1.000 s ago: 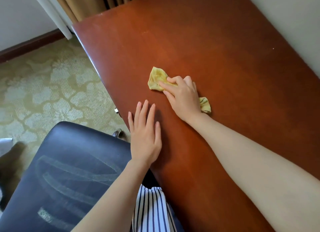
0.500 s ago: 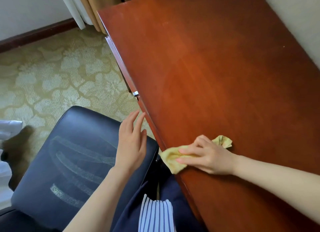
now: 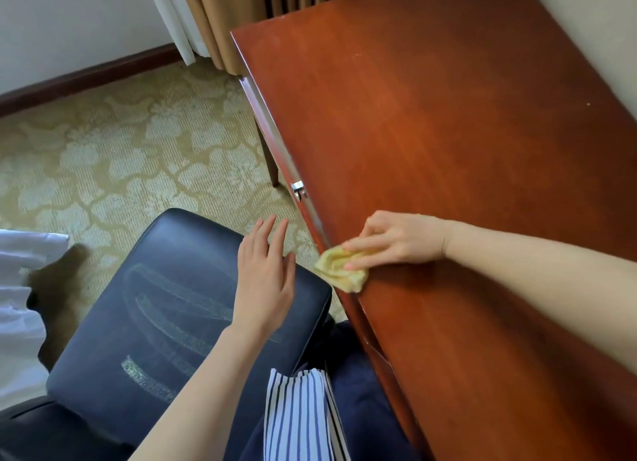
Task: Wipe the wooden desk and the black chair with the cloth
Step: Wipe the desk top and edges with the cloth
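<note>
A reddish wooden desk (image 3: 448,133) fills the right side. My right hand (image 3: 396,240) lies at its near left edge and grips a crumpled yellow cloth (image 3: 339,267), which hangs partly over that edge. The black chair (image 3: 165,309) stands left of the desk, its leather seat marked with pale dusty streaks. My left hand (image 3: 267,274) hovers over the seat's right side with straight, spread fingers and holds nothing.
A patterned beige carpet (image 3: 120,157) covers the floor. A metal drawer handle (image 3: 298,190) sticks out from the desk's side. Brown curtains (image 3: 234,12) hang behind the desk. White fabric (image 3: 17,288) lies at the left edge. The desk's right side meets a wall.
My right hand dragged the cloth from the middle of the desk back to its near left edge. My left hand left the desk top and now hovers over the chair seat.
</note>
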A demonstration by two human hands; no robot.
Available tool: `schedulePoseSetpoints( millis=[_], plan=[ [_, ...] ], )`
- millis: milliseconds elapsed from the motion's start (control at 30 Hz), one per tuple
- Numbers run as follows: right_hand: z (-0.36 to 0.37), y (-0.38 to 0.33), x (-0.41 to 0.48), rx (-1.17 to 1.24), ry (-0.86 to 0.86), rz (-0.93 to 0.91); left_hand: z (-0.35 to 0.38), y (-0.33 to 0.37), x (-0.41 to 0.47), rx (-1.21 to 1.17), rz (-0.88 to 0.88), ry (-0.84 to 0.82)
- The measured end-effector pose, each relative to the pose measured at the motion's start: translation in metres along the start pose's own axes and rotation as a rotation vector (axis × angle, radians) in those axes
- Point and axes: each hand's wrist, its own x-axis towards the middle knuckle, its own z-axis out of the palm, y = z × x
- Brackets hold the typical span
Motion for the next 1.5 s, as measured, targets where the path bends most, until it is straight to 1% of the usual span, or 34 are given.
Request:
schedulePoseSetpoints(
  millis=[67,133,200,333,400,433,467,533,667,833,933,1000,1067,1133,1233,1367,1400,1467,1500],
  plan=[
    [-0.002,0.016,0.015,-0.038,0.037,0.059,0.0,0.0,0.0,0.001,-0.006,0.001],
    [-0.001,0.028,0.028,-0.082,0.067,0.169,0.0,0.0,-0.001,0.004,-0.006,0.002],
    [0.001,0.036,0.041,-0.081,0.121,0.378,0.0,0.001,-0.003,0.003,-0.006,0.001],
    [0.011,0.034,0.066,-0.003,0.249,0.899,0.002,0.003,-0.003,-0.003,-0.02,-0.011],
    [0.016,0.023,0.078,0.012,0.32,1.067,0.004,0.003,-0.003,-0.011,-0.037,-0.012],
    [0.018,0.015,0.081,0.016,0.345,1.114,0.004,0.003,-0.004,-0.019,-0.049,-0.013],
    [0.019,0.006,0.083,0.015,0.362,1.12,0.005,0.004,-0.004,-0.028,-0.061,-0.015],
    [0.02,-0.016,0.076,0.007,0.359,1.038,0.005,0.004,-0.004,-0.044,-0.079,-0.023],
    [0.02,-0.058,0.032,0.054,0.258,0.743,0.007,0.006,0.001,-0.06,-0.097,-0.049],
    [0.025,-0.103,-0.023,0.151,0.107,0.426,0.012,0.01,0.009,-0.062,-0.09,-0.096],
    [0.02,-0.103,-0.042,0.14,0.02,0.165,0.015,0.011,0.014,-0.064,-0.082,-0.131],
    [0.015,-0.089,-0.041,0.119,-0.052,-0.002,0.016,0.011,0.02,-0.056,-0.082,-0.147],
    [0.01,-0.072,-0.032,0.118,-0.088,-0.113,0.018,0.011,0.023,-0.024,-0.07,-0.167],
    [0.006,-0.047,-0.02,0.108,-0.072,-0.098,0.02,0.012,0.032,0.007,-0.063,-0.175],
    [0.001,-0.006,-0.006,0.063,-0.007,0.03,0.021,0.013,0.046,0.033,-0.068,-0.166],
    [-0.006,0.037,0.01,-0.034,0.032,0.096,0.021,0.019,0.054,0.015,-0.055,-0.125],
    [-0.008,0.045,0.013,-0.053,0.038,0.137,0.021,0.02,0.056,0.004,-0.063,-0.108],
    [-0.011,0.06,0.017,-0.1,0.073,0.294,0.021,0.022,0.057,-0.009,-0.083,-0.085],
    [-0.012,0.068,0.02,-0.128,0.111,0.421,0.022,0.023,0.057,-0.011,-0.086,-0.086]
  ],
)
